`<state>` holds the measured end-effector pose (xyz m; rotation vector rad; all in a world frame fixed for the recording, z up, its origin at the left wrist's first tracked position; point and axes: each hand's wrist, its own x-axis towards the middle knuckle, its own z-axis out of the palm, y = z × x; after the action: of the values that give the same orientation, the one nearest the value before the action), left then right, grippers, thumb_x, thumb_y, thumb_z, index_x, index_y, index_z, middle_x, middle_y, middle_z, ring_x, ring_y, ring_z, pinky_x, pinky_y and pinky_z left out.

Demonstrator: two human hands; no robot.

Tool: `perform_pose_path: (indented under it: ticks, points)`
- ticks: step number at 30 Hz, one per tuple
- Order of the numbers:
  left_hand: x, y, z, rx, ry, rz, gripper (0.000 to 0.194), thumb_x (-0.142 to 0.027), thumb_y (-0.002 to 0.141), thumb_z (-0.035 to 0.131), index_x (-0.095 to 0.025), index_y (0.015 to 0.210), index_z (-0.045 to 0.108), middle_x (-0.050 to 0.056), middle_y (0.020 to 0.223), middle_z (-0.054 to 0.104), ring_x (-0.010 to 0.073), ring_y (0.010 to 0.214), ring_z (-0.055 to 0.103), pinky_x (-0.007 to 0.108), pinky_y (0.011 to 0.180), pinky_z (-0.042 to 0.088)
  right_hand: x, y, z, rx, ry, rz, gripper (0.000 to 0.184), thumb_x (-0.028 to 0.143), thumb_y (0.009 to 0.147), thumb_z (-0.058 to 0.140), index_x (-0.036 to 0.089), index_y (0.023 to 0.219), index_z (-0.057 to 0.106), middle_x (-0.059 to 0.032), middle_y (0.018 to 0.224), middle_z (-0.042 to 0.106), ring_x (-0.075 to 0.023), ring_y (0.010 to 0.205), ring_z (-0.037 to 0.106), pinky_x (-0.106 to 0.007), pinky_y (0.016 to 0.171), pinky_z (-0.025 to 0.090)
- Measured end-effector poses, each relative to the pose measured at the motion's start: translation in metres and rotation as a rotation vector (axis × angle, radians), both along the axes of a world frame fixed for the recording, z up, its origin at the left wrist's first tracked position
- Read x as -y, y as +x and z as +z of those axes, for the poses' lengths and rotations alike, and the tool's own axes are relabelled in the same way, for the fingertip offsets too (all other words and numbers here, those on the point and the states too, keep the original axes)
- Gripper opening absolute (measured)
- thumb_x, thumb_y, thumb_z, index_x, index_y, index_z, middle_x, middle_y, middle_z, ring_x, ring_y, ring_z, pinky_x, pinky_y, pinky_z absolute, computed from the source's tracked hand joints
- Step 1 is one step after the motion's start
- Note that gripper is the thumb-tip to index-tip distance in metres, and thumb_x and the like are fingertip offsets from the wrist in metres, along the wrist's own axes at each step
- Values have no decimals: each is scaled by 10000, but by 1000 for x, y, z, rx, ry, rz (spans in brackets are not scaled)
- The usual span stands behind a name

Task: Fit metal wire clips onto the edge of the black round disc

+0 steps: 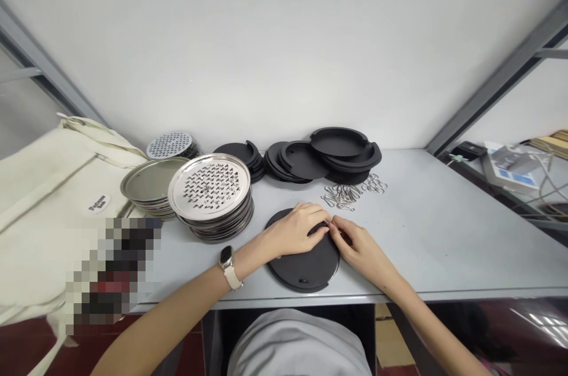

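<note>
A round black plastic lid (303,263) lies flat on the grey table (444,234) near its front edge. My left hand (298,229), with a watch on the wrist, rests on the lid's upper part, fingers curled down onto it. My right hand (360,246) meets it at the lid's right rim, fingers pinched together at a small spot I cannot make out. A pile of small metal wire clips (350,191) lies just behind the hands.
Stacks of perforated metal discs (212,192) and plain metal plates (151,182) stand at the left. Black lids (326,154) are piled against the white wall. A cream cloth bag (53,198) sits far left. Cables and boxes (515,166) lie at the right.
</note>
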<state>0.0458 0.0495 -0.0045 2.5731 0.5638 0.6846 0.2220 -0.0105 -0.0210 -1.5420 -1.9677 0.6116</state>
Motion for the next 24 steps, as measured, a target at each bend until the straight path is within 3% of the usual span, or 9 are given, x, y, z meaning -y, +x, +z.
perform_pose_path:
  ticks: [11,24]
  points:
    - [-2,0,-4,0,-7,-13,105,-167,922,465,-179,993,540,52,943,577,186,943,559,328,942,418,0,3,-2,-24,-19,2,294,350,968,340,223,703,353,28,639,447,-149,593,443,-262,578,354]
    - [-1,-1,-2,-3,0,-33,82,-158,929,456,-175,975,522,51,942,570,182,939,546,322,937,413,1,4,-2,-15,48,63,252,304,982,334,211,799,480,-33,788,604,-195,752,569,-282,666,412]
